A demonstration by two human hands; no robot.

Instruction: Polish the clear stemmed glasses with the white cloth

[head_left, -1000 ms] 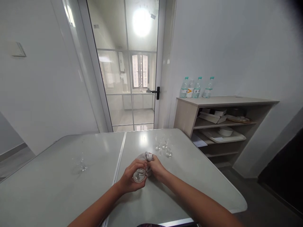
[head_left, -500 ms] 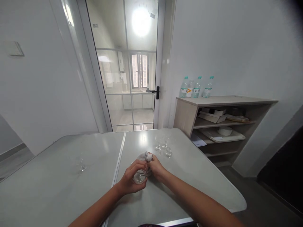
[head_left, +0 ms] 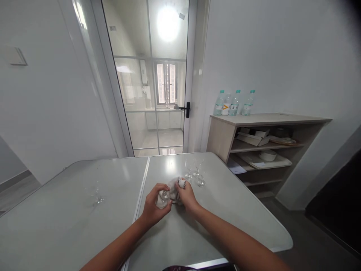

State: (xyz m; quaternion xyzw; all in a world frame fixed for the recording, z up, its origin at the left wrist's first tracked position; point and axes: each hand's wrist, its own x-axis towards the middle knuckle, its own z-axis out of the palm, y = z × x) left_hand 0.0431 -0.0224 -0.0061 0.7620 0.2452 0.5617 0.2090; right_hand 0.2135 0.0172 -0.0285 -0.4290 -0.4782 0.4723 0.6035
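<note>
My left hand [head_left: 153,203] is curled round a small clear stemmed glass [head_left: 163,199], its round base facing me. A light-coloured cloth [head_left: 174,190] is bunched in my right hand [head_left: 186,194], right beside the glass. The cloth hides the far part of the glass, so whether it reaches inside cannot be made out. Both hands are above the grey table [head_left: 225,222]. Beyond my right hand stand several clear stemmed glasses [head_left: 196,174]. Another clear glass [head_left: 98,198] stands apart on the table's left half.
A metal seam [head_left: 142,184] divides the tabletop. At the right, a wooden shelf unit [head_left: 267,119] carries several plastic bottles [head_left: 234,104], with boxes and a tray [head_left: 278,163] on its shelves. Behind the table is a glass door with a black handle [head_left: 187,110].
My left hand has lifted and tilted the glass a little, up and to the left. My right hand has shifted slightly rightward with the cloth, which now shows more.
</note>
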